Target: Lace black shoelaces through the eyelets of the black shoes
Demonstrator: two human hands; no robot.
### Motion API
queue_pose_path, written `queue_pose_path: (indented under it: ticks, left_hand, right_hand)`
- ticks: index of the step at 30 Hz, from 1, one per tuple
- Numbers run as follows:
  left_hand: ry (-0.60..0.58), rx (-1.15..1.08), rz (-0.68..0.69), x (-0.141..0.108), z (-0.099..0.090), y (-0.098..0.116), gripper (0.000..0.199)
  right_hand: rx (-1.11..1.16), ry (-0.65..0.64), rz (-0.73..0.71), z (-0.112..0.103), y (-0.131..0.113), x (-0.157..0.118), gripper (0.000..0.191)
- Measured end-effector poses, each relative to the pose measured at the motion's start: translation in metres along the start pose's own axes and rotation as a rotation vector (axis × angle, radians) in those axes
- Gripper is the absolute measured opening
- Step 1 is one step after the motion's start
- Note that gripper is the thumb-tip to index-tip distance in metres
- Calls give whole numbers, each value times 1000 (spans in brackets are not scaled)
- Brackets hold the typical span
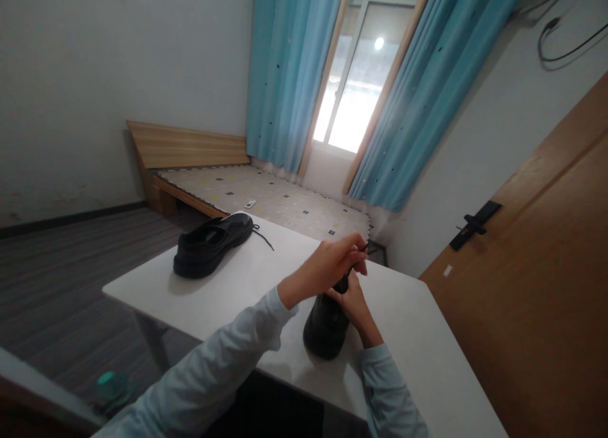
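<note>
A black shoe (325,327) stands on the white table (403,337) in front of me, its heel end toward me. My left hand (339,261) reaches across above the shoe. Its fingers are pinched on a thin dark shoelace (372,249), of which a short piece shows past the fingertips. Lower down, my right hand (354,299) is closed around the upper part of the shoe from the right side; some of its fingers are hidden. The shoe's front is mostly covered by both hands.
A second black shoe (209,248) sits on the table's left part, with a loose lace (263,237) trailing. Beyond the table is a bed (285,200) with a small white object (250,204) on it. A wooden door (536,286) stands to the right. A green-capped bottle (107,381) is at lower left.
</note>
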State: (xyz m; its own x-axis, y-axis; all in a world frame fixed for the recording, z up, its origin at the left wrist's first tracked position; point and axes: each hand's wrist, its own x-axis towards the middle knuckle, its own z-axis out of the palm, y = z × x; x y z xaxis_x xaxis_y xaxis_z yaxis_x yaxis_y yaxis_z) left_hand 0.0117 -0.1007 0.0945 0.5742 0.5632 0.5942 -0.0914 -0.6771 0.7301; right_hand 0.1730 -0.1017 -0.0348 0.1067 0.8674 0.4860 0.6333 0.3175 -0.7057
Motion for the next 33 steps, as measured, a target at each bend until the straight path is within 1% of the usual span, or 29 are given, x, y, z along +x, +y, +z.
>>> queue_pose_path:
  ticks: [2, 5, 8, 13, 16, 18, 21, 23, 29, 33]
  left_hand:
    - [91, -61, -8, 11, -5, -14, 11]
    - [229, -183, -54, 23, -11, -41, 14]
    - [315, -342, -135, 29, -14, -68, 20]
    - [419, -456, -278, 26, -15, -105, 26]
    - [470, -491, -330, 19, -13, -120, 27]
    - [494, -507, -361, 15, -12, -128, 27]
    - [495, -513, -407, 10, -10, -135, 26]
    - [475, -504, -444, 7, -9, -137, 23]
    - [392, -414, -600, 3, -2, -135, 17]
    - [317, -538, -684, 0, 6, -134, 14]
  right_hand:
    - [-29, -1, 27, -1, 0, 1, 65]
    - [-23, -18, 49, -3, -1, 1, 58]
    - [25, -22, 54, -7, -4, 1, 51]
    - [121, -20, 8, -14, -13, 1, 29]
    - [139, -45, -5, -19, -18, 1, 14]
    - [143, -67, -11, -22, -19, 0, 10]
    - [175, -73, -2, -24, -15, 0, 11]
    - [233, -49, 27, -25, -13, 0, 13]
    - [389, -5, 154, -25, -16, 0, 20]
    - [489, 53, 211, -27, -19, 1, 23]
